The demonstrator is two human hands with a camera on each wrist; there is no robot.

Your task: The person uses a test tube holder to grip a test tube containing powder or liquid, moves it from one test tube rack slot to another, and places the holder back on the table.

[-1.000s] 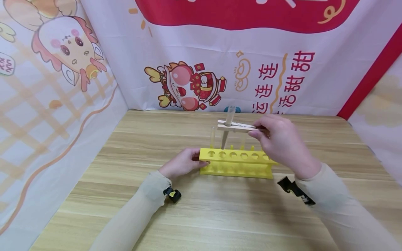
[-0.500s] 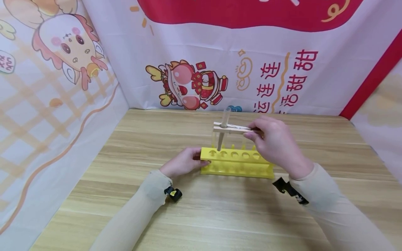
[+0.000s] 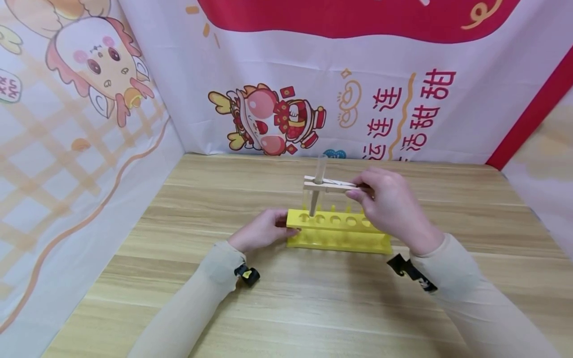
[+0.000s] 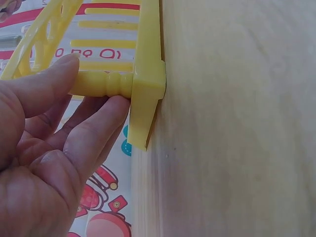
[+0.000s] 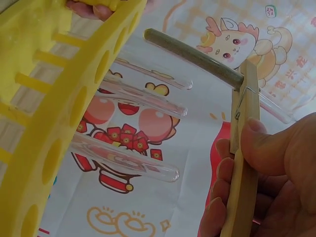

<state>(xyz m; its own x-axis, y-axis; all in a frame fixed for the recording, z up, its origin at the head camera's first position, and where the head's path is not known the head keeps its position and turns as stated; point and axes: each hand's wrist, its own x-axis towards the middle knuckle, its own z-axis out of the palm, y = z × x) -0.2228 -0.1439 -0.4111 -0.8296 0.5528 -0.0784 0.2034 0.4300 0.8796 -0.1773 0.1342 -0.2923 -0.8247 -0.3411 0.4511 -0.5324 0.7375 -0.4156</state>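
Note:
My left hand (image 3: 259, 231) grips the left end of a yellow test tube rack (image 3: 333, 227). In the left wrist view, its thumb and fingers are around the rack's end post (image 4: 101, 84). My right hand (image 3: 389, 204) holds a wooden test tube clamp (image 3: 329, 187), whose jaws are around a glass test tube (image 5: 192, 55). Greyish matter fills the tube's lower part. It hangs tilted, its rounded bottom just over the rack's leftmost holes in the head view. The right wrist view has that bottom apart from the rack's top plate.
Several clear test tubes (image 5: 133, 160) stand with rounded ends up on pegs along the rack's far side. The rack rests on a wood-grain table (image 3: 286, 303). A printed cloth backdrop (image 3: 277, 54) rises behind the table, and another printed cloth (image 3: 89, 164) hangs at left.
My right hand has moved left and slightly down with the clamp and tube, bringing the tube's bottom to the rack's left holes. My left hand keeps its grip on the rack.

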